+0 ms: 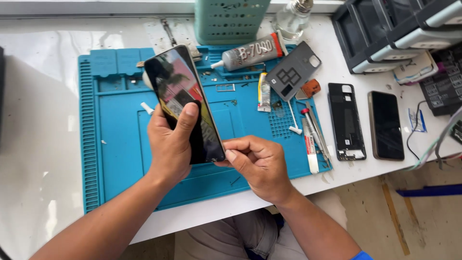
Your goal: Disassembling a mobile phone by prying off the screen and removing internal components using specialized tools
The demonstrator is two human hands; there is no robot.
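My left hand (171, 144) holds a black smartphone (180, 91) tilted up above the blue work mat (115, 120), thumb pressed on its glossy screen. My right hand (260, 163) is curled at the phone's lower right corner, fingertips touching its edge; whether it pinches a small tool there is hidden. The screen shows only reflections.
On the mat lie a glue tube (252, 52), a small tube (263, 91), a grey back cover (293, 71), tweezers (317, 130) and a white stick (293, 118). A phone frame (346, 120) and another dark phone (385, 125) rest right of it. A green basket (230, 19), glass bottle (292, 19) and drawer units (394, 33) stand behind.
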